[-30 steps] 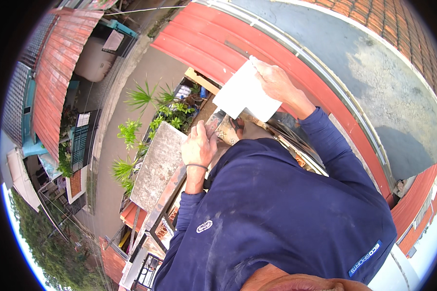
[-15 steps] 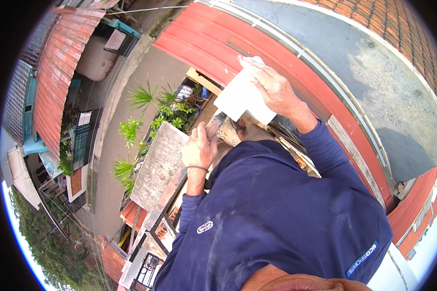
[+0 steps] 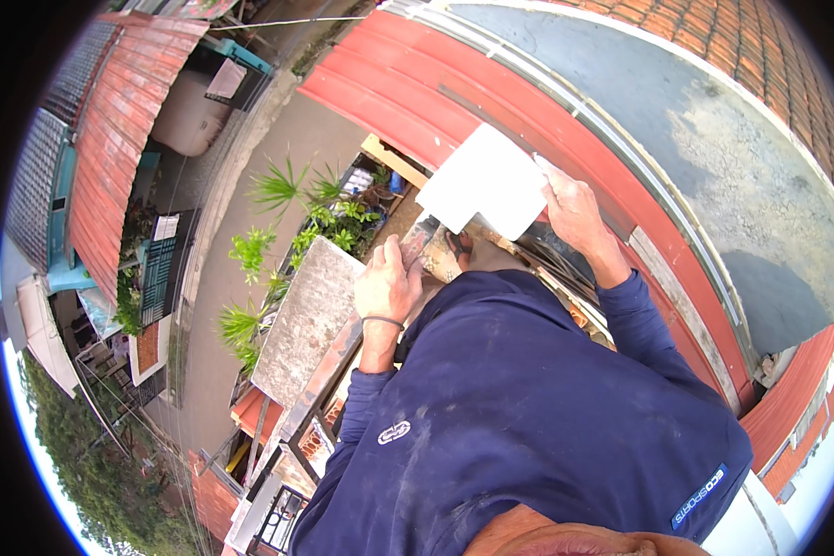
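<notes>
My left hand (image 3: pixel 386 289), with a dark band at the wrist, has its fingers curled on the end of a rusty metal rail (image 3: pixel 418 237). Ahead of me is a bright white flat piece (image 3: pixel 482 176), with a notch in its near edge; overexposure hides its surface and material. My right hand (image 3: pixel 573 211) is at its right edge, fingers bent and pressed together. A pale bit shows at those fingertips, but I cannot make out what they hold. Below the white piece, part of my foot (image 3: pixel 461 246) shows on a patterned surface.
A rough grey slab (image 3: pixel 306 320) lies left of my left hand. Potted green plants (image 3: pixel 338 222) stand beyond it, beside a street (image 3: pixel 208 241) far below. Red metal roofing (image 3: pixel 408 83) runs along the far and right sides, next to a grey concrete surface (image 3: pixel 639 102).
My right hand has moved right, off the top of the white piece to its right edge, uncovering more of it. My left hand stays on the rail.
</notes>
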The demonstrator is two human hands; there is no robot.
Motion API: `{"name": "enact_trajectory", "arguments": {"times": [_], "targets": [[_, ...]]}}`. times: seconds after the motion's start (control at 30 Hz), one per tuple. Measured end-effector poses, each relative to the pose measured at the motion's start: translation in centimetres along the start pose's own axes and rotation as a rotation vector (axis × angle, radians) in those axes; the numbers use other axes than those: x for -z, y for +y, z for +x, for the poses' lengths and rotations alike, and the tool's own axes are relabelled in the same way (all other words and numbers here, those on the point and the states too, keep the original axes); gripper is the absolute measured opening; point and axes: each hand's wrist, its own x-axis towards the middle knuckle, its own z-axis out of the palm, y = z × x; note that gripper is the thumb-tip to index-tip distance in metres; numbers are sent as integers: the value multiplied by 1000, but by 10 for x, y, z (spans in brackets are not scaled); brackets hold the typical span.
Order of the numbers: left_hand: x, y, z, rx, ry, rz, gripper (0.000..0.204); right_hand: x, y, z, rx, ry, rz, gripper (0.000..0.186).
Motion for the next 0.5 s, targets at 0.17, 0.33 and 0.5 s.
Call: {"name": "enact_trajectory", "arguments": {"times": [0.17,0.33,0.5], "targets": [[0,1,0,0,-2,8,62,-6,-5,28,130,2,-65,44],[-2,-1,-1,-13,14,4,62,-16,-14,55,143,-32,-93,47],[-3,-3,0,-15,16,2,62,-24,-24,79,138,-70,-96,46]]}}
